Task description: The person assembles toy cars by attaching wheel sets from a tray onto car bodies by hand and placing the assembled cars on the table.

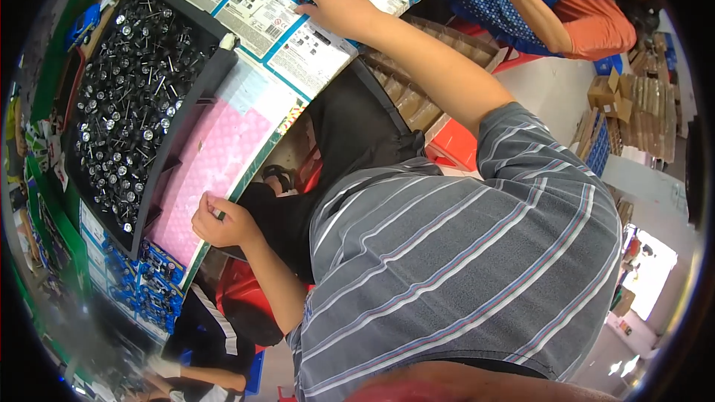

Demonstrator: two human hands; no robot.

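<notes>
My right hand (339, 6) rests over the printed card sheets (249, 13) at the top, its thumb and fingers curled around a small dark piece too small to name. My left hand (225, 222) is at the table edge, on the pink bubble-wrap sheet (223, 145). Its thumb and fingertips are pinched together; whatever may be between them is hidden. Beyond the sheet, a black tray (211, 67) holds many small black wheels (123, 104) with shiny hubs and thin metal axles. Several small red and dark pieces lie on the cards near my right hand.
Blue toy-like parts (153, 283) lie beside the tray's lower end. A co-worker in a blue patterned apron (491, 4) is at the top right. Another person's arm (212, 376) shows at lower left. Cardboard boxes (611, 97) and a red stool (454, 145) stand behind.
</notes>
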